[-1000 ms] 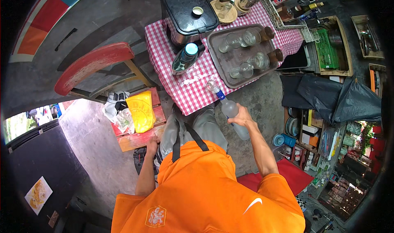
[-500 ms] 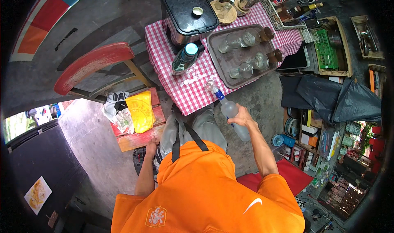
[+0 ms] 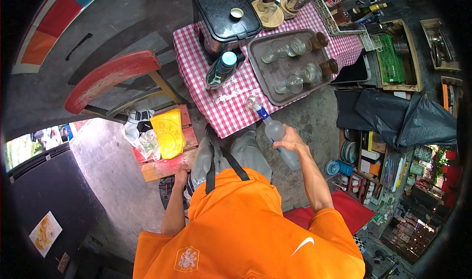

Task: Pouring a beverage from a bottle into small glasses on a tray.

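One frosted, pale bottle (image 3: 276, 131) with a blue neck band (image 3: 263, 114) slants far-left toward the checked tablecloth (image 3: 231, 117), the right hand (image 3: 291, 140) wrapped around its body. Whether the left hand (image 3: 182, 175), at the near edge of a worn, red wooden seat (image 3: 167, 168), grips anything cannot be told. Rough grey concrete floor (image 3: 317, 126) spreads right of the bottle, up to the cloth's edge. Farther off, a brown, round-cornered tray (image 3: 264, 77) bears clear glasses (image 3: 295, 85) and brown tumblers (image 3: 319, 41).

Frosted bottle (image 3: 275, 130) in right hand (image 3: 291, 140)
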`<state>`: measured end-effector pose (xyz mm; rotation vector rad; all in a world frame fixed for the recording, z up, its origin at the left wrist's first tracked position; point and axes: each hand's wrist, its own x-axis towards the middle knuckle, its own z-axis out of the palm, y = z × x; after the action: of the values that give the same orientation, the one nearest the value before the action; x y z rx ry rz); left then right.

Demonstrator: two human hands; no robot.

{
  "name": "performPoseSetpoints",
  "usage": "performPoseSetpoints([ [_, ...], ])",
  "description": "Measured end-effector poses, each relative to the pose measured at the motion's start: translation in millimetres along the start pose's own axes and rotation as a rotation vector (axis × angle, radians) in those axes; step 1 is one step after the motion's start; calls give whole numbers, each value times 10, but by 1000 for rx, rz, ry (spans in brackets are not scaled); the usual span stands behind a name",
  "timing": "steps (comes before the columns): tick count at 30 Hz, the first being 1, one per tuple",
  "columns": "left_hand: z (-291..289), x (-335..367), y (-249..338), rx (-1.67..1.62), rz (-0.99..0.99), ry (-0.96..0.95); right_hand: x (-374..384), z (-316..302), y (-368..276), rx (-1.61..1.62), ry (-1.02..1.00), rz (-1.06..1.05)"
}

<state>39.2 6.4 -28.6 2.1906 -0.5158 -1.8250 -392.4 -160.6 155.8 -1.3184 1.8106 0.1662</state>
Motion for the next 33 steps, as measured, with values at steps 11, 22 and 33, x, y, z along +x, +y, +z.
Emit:
performPoseSetpoints([
  [11, 24, -13, 65, -7, 4, -17, 30, 12, 34, -18, -23, 4],
  [22, 36, 139, -67, -27, -14, -1, 17, -34, -10, -15, -50, 21],
  [33, 25, 186, -145, -61, -5, -24, 26, -6, 30, 1, -14, -17],
])
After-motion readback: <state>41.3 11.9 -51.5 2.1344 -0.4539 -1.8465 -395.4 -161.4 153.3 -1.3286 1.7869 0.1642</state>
